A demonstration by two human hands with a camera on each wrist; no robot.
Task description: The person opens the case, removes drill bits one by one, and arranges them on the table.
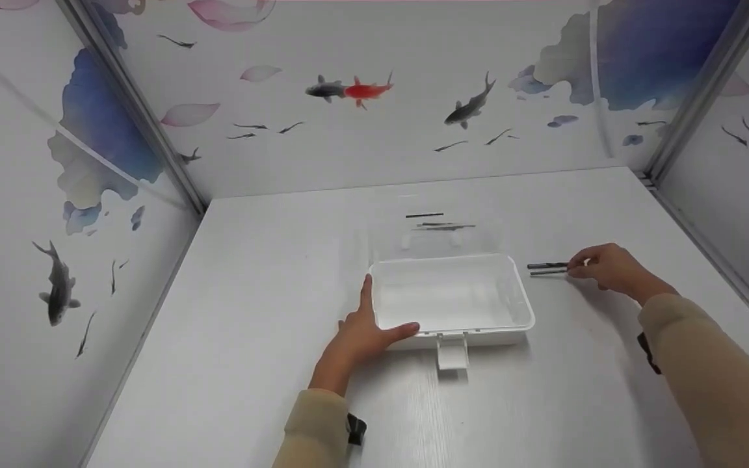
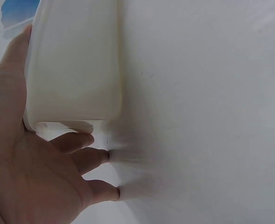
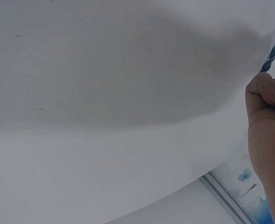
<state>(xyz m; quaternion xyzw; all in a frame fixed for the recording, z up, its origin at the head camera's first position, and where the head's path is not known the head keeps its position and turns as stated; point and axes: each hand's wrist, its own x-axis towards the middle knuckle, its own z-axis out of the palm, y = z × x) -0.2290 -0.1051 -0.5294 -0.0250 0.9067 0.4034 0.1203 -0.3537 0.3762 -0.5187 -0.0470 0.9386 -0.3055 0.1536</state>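
A white plastic box [image 1: 452, 294] stands on the table with its clear lid [image 1: 384, 244] folded back. My left hand [image 1: 363, 335] rests at the box's near left corner. Its thumb lies over the front rim and its index finger stretches along the left side; in the left wrist view, other fingertips [image 2: 111, 193] touch the tabletop. Right of the box, my right hand [image 1: 612, 268] pinches dark, slim drill bits [image 1: 547, 265] between thumb and fingers, their free ends towards the box. A twisted drill bit [image 3: 273, 53] shows at the fingertips in the right wrist view.
More thin dark bits [image 1: 446, 226] lie behind the box, overlapping the clear lid in the head view. A white latch [image 1: 452, 354] hangs at the box's front. Printed panels [image 1: 348, 149] with fish and petals border the white table [image 1: 270, 273] at back and sides.
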